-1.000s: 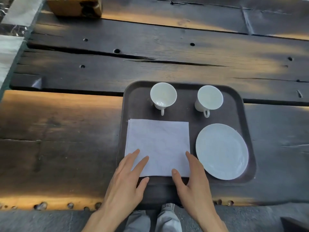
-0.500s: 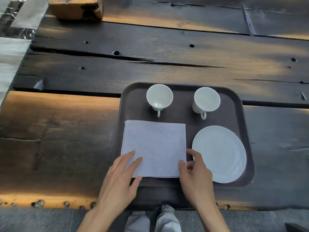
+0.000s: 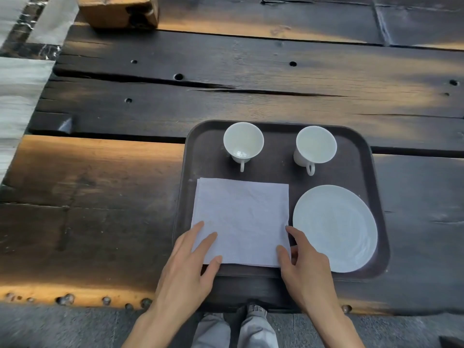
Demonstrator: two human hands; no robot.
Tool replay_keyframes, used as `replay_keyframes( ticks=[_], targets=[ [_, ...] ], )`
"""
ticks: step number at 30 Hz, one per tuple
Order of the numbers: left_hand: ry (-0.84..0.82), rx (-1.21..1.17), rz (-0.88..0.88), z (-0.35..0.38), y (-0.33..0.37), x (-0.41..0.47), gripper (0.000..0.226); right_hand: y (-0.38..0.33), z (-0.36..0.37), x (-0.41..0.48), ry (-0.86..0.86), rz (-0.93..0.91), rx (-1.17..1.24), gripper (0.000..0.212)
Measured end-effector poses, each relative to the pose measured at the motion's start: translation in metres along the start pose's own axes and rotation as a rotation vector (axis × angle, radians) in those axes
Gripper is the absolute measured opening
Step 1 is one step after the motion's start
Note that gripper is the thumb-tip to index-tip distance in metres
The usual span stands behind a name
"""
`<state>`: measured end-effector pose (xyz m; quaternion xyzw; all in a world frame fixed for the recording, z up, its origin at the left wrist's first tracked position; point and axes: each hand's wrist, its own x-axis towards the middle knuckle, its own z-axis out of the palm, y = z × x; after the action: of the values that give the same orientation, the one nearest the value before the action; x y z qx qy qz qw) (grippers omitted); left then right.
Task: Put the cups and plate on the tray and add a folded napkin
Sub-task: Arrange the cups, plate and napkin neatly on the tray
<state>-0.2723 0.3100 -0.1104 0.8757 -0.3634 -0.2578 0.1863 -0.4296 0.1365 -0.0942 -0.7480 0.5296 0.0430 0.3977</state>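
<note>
A dark brown tray [image 3: 276,177] lies on the wooden table. At its far side stand two white cups, one on the left [image 3: 243,143] and one on the right [image 3: 315,145], handles toward me. A white plate [image 3: 335,227] lies at the tray's near right. A white square napkin [image 3: 241,221] lies flat on the near left. My left hand [image 3: 188,267] rests with fingers spread on the napkin's near left corner. My right hand [image 3: 305,264] pinches the napkin's near right corner between thumb and fingers.
The table [image 3: 100,192] is dark weathered planks with gaps and holes. A wooden block [image 3: 119,10] sits at the far left edge. Grey pavement lies to the left, and my trouser legs [image 3: 236,330] show below the table's near edge.
My right hand went from lying flat on the napkin to curling its fingers around the near right corner. The left hand stayed on the near left corner.
</note>
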Motion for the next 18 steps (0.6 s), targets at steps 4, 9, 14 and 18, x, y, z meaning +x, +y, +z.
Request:
replay_keyframes(
  ticks=[4,9,14,18],
  targets=[
    [0.124,-0.125,-0.211,-0.014,0.004,0.018,0.054,0.001,0.002,0.001,0.003,-0.006,0.009,0.048],
    [0.118,-0.092,-0.352,-0.02,0.02,0.043,0.052,0.004,0.005,0.001,0.023,-0.002,0.031,0.048],
    [0.161,-0.12,-0.406,-0.017,0.021,0.044,0.032,0.004,0.007,0.002,0.019,-0.01,0.056,0.048],
    [0.21,-0.097,-0.375,-0.016,0.017,0.039,0.034,0.003,0.008,0.002,0.005,-0.03,0.069,0.048]
  ],
)
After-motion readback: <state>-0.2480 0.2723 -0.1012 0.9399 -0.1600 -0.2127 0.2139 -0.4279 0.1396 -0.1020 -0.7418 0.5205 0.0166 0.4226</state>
